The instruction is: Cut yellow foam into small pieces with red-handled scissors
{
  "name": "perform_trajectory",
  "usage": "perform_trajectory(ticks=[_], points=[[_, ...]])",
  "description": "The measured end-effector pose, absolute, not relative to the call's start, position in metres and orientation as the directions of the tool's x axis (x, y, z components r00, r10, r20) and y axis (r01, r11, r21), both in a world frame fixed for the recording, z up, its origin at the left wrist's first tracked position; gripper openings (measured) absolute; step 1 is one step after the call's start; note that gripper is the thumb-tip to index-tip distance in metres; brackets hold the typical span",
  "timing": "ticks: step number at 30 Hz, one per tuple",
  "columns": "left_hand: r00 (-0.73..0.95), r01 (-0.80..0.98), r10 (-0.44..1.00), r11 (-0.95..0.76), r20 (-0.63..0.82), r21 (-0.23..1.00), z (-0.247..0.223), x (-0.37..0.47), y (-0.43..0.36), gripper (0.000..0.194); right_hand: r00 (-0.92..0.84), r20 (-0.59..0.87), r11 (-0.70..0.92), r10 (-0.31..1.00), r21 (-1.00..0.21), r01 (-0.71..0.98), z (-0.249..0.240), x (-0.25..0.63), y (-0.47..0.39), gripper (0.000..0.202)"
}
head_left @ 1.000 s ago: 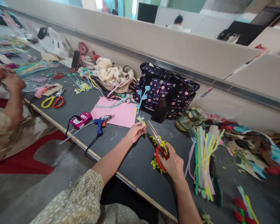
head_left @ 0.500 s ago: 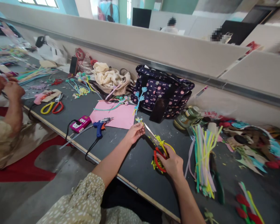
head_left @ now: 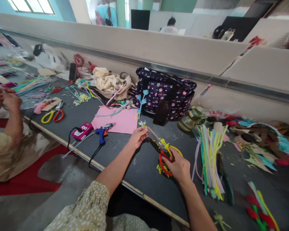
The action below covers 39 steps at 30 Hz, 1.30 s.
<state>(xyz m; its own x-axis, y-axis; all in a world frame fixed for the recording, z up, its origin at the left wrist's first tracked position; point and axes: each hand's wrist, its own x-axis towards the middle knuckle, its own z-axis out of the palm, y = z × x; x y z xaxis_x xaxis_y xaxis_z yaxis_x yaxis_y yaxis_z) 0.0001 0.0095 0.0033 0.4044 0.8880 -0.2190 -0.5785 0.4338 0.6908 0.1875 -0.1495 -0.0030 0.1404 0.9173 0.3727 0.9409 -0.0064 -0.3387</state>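
My right hand (head_left: 179, 164) grips a pair of scissors (head_left: 162, 146) with one red and one yellow handle loop. Their blades point up and left, and the tips reach the fingers of my left hand (head_left: 139, 136). That hand is closed in a pinch; what sits between its fingertips is too small to make out. Just beyond the fingertips lie small blue and yellow bits (head_left: 142, 123). Under the scissors, yellow cut pieces (head_left: 162, 141) are scattered on the dark table (head_left: 135, 163).
A blue glue gun (head_left: 101, 134) and a purple box (head_left: 82, 131) lie left, by pink paper (head_left: 115, 119). Behind stand a patterned bag (head_left: 156, 86) and a jar (head_left: 192, 118). Pipe cleaners (head_left: 210, 160) lie right. A co-worker's hands (head_left: 12, 101) are far left.
The camera view has shifted slightly. Both hands and the scissors keep nearly the same position, with the blades still at my left fingertips.
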Motion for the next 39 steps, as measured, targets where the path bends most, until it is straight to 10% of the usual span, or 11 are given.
perform_trajectory(ticks=[39], points=[[0.395, -0.597, 0.889, 0.440, -0.231, 0.671, -0.0006, 0.0058, 0.0054, 0.031, 0.128, 0.386, 0.058, 0.914, -0.436, 0.898, -0.0087, 0.1894, -0.1491, 0.053]])
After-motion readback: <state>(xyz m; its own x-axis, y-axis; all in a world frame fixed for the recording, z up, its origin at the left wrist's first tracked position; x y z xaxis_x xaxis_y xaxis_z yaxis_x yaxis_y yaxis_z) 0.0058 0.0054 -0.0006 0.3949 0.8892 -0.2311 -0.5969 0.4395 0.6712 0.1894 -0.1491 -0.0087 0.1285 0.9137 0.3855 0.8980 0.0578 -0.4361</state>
